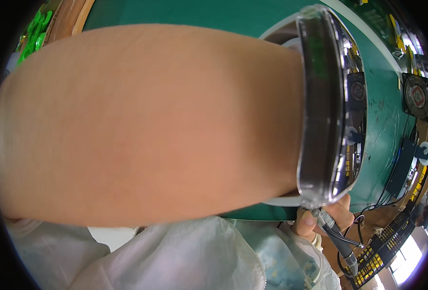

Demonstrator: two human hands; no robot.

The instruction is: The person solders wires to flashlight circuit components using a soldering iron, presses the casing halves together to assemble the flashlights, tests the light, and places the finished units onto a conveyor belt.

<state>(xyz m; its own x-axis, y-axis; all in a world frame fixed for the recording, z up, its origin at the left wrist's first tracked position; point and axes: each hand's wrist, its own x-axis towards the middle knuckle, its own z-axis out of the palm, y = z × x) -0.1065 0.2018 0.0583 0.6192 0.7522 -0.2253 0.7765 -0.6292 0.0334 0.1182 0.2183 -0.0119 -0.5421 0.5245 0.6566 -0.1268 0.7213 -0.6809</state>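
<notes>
A bare stretch of skin [151, 125], very close and probably my left forearm, fills most of the view from the left; no fingers show on it. At its right end stands a thick dark rim with a clear edge and a glossy curved face [322, 106]; its kind I cannot make out. Just below the rim, my right hand [332, 215] has its thumb and fingers closed round a slim pen-shaped handpiece [340, 241] with a knurled metal collar and a black cord. The tool's metal end touches or nearly touches the rim's lower edge.
A green work surface [380, 159] lies behind. Along the right are a square fan [417, 95], a dark box [401, 166], a white reel [425, 153], loose cables and a black-and-yellow rack [376, 256]. Green plastic pieces [36, 36] and a wooden board [69, 21] are at upper left.
</notes>
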